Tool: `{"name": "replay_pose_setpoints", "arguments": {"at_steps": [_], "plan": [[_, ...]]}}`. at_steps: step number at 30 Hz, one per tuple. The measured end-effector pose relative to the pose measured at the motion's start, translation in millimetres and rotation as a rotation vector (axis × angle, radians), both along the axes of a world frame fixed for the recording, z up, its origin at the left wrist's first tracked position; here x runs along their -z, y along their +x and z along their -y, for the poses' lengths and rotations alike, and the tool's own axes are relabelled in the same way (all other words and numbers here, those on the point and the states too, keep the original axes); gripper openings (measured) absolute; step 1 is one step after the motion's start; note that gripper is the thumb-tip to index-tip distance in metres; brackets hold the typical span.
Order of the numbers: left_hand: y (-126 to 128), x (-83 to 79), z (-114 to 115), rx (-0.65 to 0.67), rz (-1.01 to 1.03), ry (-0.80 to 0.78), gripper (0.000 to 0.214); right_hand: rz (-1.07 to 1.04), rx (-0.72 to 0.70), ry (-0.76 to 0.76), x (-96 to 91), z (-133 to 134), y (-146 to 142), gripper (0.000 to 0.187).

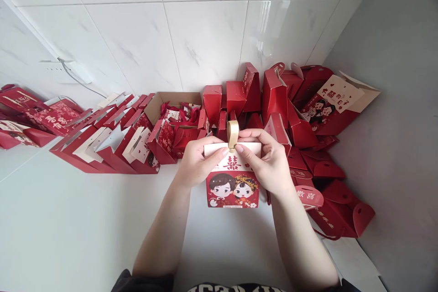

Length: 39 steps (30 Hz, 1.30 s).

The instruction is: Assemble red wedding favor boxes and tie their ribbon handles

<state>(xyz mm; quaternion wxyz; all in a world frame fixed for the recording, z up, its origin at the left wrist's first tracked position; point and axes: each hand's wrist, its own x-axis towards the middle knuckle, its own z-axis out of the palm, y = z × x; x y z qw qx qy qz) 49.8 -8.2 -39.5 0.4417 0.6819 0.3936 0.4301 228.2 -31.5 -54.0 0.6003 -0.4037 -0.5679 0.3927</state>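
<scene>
A red and white gift box with a cartoon couple printed on its front stands on the white surface before me. My left hand grips its upper left edge with closed fingers. My right hand grips the upper right edge, thumb and fingers pinched near a small tan loop handle that sticks up from the top of the box. Both thumbs press on the white top flap beside the loop.
Rows of flat red box blanks lie at the left. An open cardboard carton sits behind them. Folded red boxes are piled against the tiled wall at the back and right, with more red boxes beside my right arm.
</scene>
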Motion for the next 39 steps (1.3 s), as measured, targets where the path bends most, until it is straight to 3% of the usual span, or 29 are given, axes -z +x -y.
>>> {"name": "replay_pose_setpoints", "arguments": {"at_steps": [6, 11, 16, 26, 39], "plan": [[0.6, 0.7, -2.3, 0.009, 0.181, -0.108, 0.025, -0.047, 0.023, 0.013, -1.4, 2.9, -0.8, 0.019], [-2.0, 2.4, -4.8, 0.122, 0.33, -0.25, 0.023, -0.191, -0.085, 0.019, 0.2, 0.6, -0.4, 0.032], [0.0, 1.3, -0.5, 0.254, 0.307, -0.438, 0.024, -0.121, -0.225, -0.053, -0.3, 0.1, 6.4, 0.032], [2.1, 0.6, 1.5, 0.305, 0.272, -0.417, 0.02, -0.174, -0.251, -0.065, -1.3, -0.1, 8.5, 0.024], [0.7, -11.5, 4.6, 0.514, 0.026, -0.347, 0.022, -0.169, -0.377, 0.119, 0.0, 1.6, 5.0, 0.017]]}}
